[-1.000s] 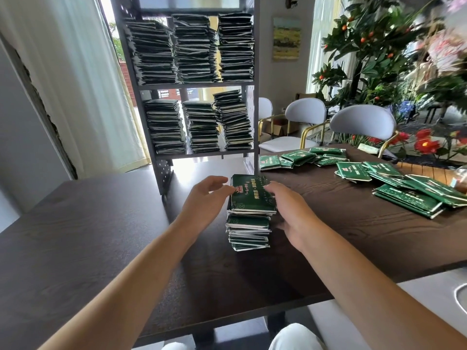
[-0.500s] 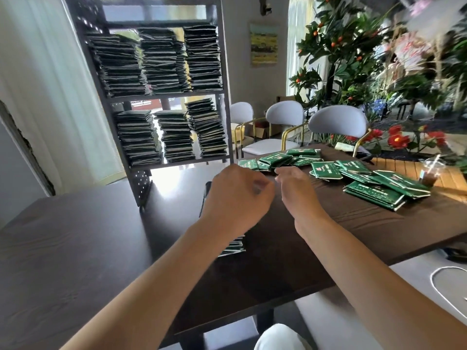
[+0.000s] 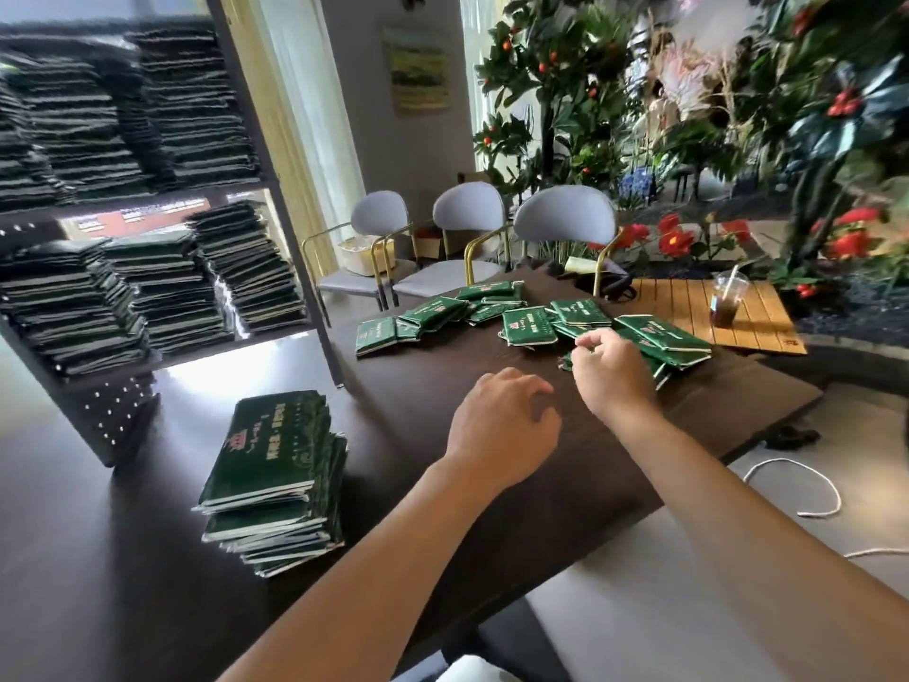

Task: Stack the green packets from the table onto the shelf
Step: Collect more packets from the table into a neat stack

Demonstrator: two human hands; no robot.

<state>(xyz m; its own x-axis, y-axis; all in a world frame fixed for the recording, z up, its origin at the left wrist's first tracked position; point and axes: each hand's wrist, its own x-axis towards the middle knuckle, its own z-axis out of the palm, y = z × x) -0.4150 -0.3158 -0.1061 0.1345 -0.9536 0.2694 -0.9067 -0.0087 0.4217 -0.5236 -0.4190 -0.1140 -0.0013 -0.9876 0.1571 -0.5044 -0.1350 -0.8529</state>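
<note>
The right hand [image 3: 612, 374] is curled at the near edge of the loose green packets [image 3: 531, 324], fingertips seemingly pinching one; the left hand [image 3: 501, 430] hovers loosely curled, empty. Just beyond the fingertips, several packets should be gathered squarely, then added to the stack [image 3: 275, 479]

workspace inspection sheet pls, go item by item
surface: dark wood table, bare grain between the hands and its near edge
job's things: neat stack of green packets at near left; loose green packets scattered at far right; shelf with two tiers of packet stacks
clutter: iced drink cup with straw on a slatted wooden board
hands: left hand hovers above the table, fingers loosely curled, holding nothing; right hand at the loose packets, grip unclear
cables: white cord looped on the grey surface at right
surroundings: three grey chairs, plants with red flowers, a wall picture
</note>
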